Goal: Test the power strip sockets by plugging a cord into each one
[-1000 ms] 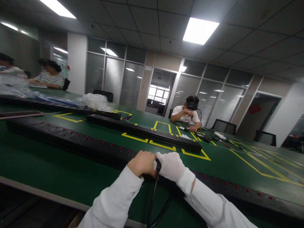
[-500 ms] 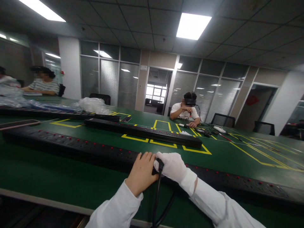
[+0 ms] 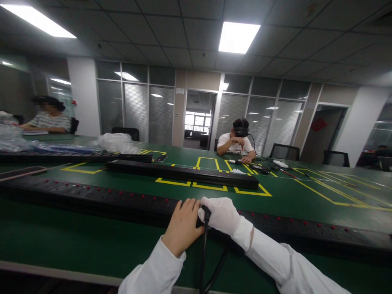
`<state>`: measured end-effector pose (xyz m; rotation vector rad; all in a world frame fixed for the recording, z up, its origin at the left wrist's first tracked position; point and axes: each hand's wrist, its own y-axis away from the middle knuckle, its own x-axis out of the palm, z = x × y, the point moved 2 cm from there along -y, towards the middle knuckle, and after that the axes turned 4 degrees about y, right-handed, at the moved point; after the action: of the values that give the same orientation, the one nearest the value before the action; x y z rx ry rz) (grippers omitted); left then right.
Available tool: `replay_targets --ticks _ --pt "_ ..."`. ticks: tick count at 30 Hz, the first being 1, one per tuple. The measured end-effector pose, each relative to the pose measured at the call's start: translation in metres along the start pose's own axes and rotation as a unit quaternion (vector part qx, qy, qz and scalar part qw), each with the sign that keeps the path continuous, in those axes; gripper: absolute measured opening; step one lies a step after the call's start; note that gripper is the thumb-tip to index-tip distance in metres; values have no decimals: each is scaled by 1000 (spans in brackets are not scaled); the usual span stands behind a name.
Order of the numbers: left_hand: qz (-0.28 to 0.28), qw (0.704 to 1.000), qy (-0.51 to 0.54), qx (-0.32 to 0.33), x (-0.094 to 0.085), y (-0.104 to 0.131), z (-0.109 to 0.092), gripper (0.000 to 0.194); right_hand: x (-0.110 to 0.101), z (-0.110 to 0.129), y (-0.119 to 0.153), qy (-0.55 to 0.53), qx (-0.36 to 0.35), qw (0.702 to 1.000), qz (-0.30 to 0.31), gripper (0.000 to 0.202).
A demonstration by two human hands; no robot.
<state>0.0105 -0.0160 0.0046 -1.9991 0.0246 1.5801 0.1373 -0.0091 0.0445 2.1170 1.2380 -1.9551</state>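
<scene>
Lower left: near edge of green tabletop (image 3: 61, 241). Black power strip (image 3: 137, 206) spans left edge to lower right, long axis crosswise, under my hands. Lower centre: bare left hand (image 3: 183, 226) laid over it, grip not discernible; black plug (image 3: 206, 213) just right, pinched by my gloved right hand (image 3: 223, 216). Tabletop extends beyond, centre right.

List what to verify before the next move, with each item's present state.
1. Gloved right hand holds the black plug: ok.
2. Bare left hand rests on the near power strip: ok.
3. Both hands gloved: not ok, only the right is.
4. Plug fully seated in a socket: cannot tell, the hands hide its front.
5. Black cable's far end located: cannot tell.
6. Farther power strip apart from both hands: ok.
</scene>
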Motion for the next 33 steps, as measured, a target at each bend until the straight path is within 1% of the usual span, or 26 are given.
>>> replay_targets --ticks 10,20,23,29,33 --pt "4 1000 -5 2 -1 0 0 61 -2 1 2 -1 9 1000 11 22" --pt "14 1000 -11 5 1 -1 1 62 -3 1 1 23 -2 1000 -5 23" --pt "14 1000 -18 10 1 -1 2 61 0 0 0 24 -7 1000 1 21" --pt "16 1000 -10 12 0 -1 1 60 7 -6 -4 22 5 999 26 23" --pt "12 1000 -7 13 -1 -1 1 61 10 -10 -8 2 -7 999 38 25"
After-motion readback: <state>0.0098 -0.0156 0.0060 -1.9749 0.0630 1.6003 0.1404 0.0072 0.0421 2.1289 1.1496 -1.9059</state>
